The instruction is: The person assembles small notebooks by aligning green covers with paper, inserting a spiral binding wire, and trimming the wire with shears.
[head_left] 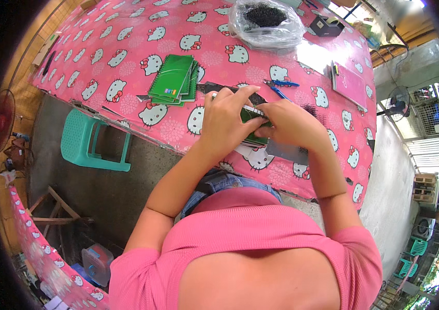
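Observation:
Between my two hands, near the table's front edge, is a small green notebook (252, 138) with a white and black row along its upper edge. My left hand (225, 118) has its thumb and fingers closed on the left side of it. My right hand (293, 124) pinches the right end of that edge. The hands hide much of the notebook. To the left lies a stack of green spiral notebooks (172, 76). Blue-handled pliers (283, 83) lie beyond my right hand, with a blue pen-like tool (278, 92) beside them.
A clear plastic bag (240, 32) holds black coils (265, 16) at the far side. A black tape dispenser (327, 27) and a pink notebook (349, 86) lie on the right. Loose black coils (314, 112) lie by my right wrist. A teal stool (77, 138) stands left of the table.

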{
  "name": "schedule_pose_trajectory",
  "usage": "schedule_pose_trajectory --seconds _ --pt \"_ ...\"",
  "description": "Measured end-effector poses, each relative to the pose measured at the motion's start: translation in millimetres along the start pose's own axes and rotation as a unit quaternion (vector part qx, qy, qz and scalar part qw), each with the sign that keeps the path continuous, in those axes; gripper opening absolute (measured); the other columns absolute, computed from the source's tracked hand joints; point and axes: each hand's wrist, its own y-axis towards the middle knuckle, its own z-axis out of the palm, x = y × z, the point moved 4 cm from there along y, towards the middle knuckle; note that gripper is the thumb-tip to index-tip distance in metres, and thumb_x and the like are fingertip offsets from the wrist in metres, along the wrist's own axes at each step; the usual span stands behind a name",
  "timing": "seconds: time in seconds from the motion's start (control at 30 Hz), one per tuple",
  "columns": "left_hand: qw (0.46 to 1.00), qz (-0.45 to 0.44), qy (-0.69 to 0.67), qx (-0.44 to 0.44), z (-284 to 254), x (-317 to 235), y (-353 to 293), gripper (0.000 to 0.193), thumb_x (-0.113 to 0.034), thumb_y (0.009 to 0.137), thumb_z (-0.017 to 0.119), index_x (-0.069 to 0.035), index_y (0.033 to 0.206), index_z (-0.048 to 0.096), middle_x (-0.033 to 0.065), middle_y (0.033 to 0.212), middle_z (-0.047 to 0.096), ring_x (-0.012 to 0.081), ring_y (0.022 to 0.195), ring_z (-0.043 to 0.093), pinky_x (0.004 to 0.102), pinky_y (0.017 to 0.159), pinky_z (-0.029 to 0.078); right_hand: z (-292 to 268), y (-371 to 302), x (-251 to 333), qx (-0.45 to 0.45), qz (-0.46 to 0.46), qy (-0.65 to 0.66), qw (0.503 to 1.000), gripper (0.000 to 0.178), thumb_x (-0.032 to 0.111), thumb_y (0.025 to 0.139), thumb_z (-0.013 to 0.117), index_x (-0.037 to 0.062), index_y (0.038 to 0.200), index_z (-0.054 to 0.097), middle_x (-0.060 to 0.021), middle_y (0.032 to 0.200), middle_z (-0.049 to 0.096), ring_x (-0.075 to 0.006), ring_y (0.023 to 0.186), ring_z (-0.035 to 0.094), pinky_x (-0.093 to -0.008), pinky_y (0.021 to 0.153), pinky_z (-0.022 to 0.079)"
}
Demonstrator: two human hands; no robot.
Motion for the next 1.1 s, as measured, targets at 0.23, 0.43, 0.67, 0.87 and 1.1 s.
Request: schedule_pose_trajectory --seconds 0.23,0.43,0.67,0.87,1.1 --pt "0.997 0.001 -0.079 0.025 -6.0 3.8 -0.2 0.053 -0.007 0.071 0.077 -0.01 0.121 0.06 0.0074 0.105 0.066 0.0242 0.099 0.062 0.0372 0.085 0.048 3.0 5.0 4.6 0.018 0.013 -0.017 1.0 0.043 0.018 0.075 0.075 -0.0021 0.111 0.064 -0.0234 0.089 0.067 -0.042 0.085 0.063 -0.0446 0.074 0.05" --pt "0.995 0.021 -0.087 0.033 -11.0 11.4 -2.9 0.055 0.0 0.071 0.075 -0.01 0.123 0.059 0.0117 0.126 0.056 0.0299 0.11 0.059 0.0369 0.09 0.05 -7.7 1.8 20.4 -0.066 -0.041 0.012 0.997 0.042 0.023 0.076 0.074 -0.0014 0.108 0.063 -0.0212 0.089 0.066 -0.0415 0.084 0.063 -0.0467 0.075 0.049" --pt "0.993 -0.024 -0.116 -0.03 -16.2 35.8 -9.9 0.037 0.001 0.073 0.074 -0.006 0.108 0.064 0.0105 0.117 0.06 0.0245 0.105 0.061 0.0346 0.086 0.05 -15.8 11.9 22.8 -0.072 -0.021 -0.021 0.997 0.041 0.027 0.078 0.073 -0.0001 0.107 0.063 -0.0214 0.089 0.066 -0.0399 0.084 0.063 -0.0466 0.074 0.048" --pt "0.891 -0.15 -0.426 -0.052 -1.6 56.2 -21.5 0.038 0.007 0.082 0.07 -0.004 0.117 0.059 0.0039 0.104 0.065 0.0079 0.091 0.061 0.0209 0.074 0.048 -17.8 12.7 30.3 -0.07 -0.023 -0.034 0.997 0.044 0.029 0.079 0.072 0.0006 0.11 0.063 -0.0201 0.09 0.066 -0.039 0.086 0.063 -0.0458 0.074 0.049" --pt "0.871 -0.168 -0.46 -0.023 2.8 63.1 -27.7 0.034 0.007 0.086 0.065 -0.001 0.118 0.057 0.0082 0.109 0.065 0.0114 0.1 0.061 0.0237 0.084 0.049 -14.3 3.6 37.0 -0.114 -0.03 -0.039 0.992 0.04 0.032 0.08 0.071 0.002 0.105 0.063 -0.0191 0.093 0.066 -0.0397 0.086 0.063 -0.0465 0.073 0.049"
